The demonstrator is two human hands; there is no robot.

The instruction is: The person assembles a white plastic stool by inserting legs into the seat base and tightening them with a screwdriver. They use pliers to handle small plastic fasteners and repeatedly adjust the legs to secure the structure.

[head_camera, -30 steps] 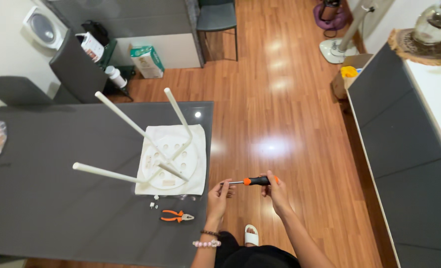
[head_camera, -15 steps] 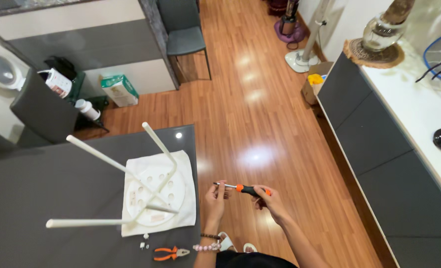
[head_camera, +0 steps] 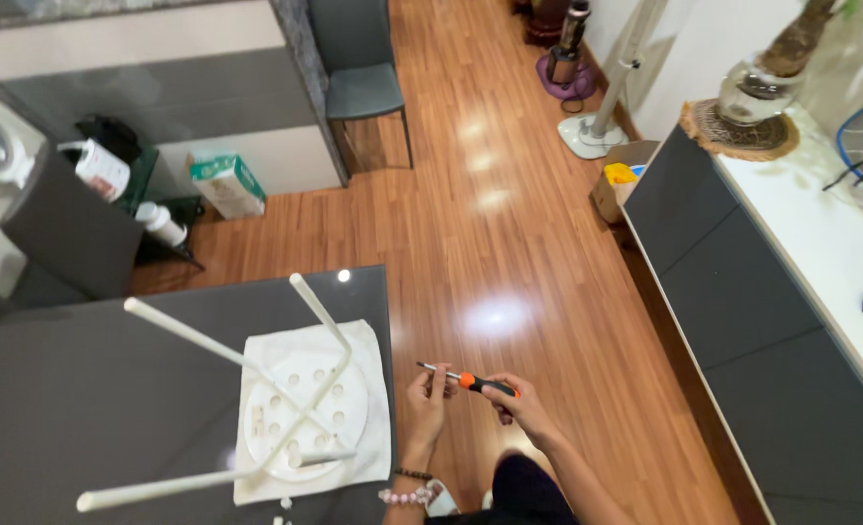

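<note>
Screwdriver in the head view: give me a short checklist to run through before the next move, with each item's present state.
1. Screwdriver held: ok, the right hand has a grip on its orange handle.
2. Shaft steadied: ok, the left hand has its fingertips at the metal shaft.
3. Tip seated in a screw: not ok, the tool is over the floor, apart from the stool.
4. Stool steady: ok, it lies upside down, seat on a white cloth on the dark table, legs up.
5. Bit type and condition: cannot tell, too small.
6. Screws at hand: cannot tell, only small white bits show by the cloth's near edge.
</note>
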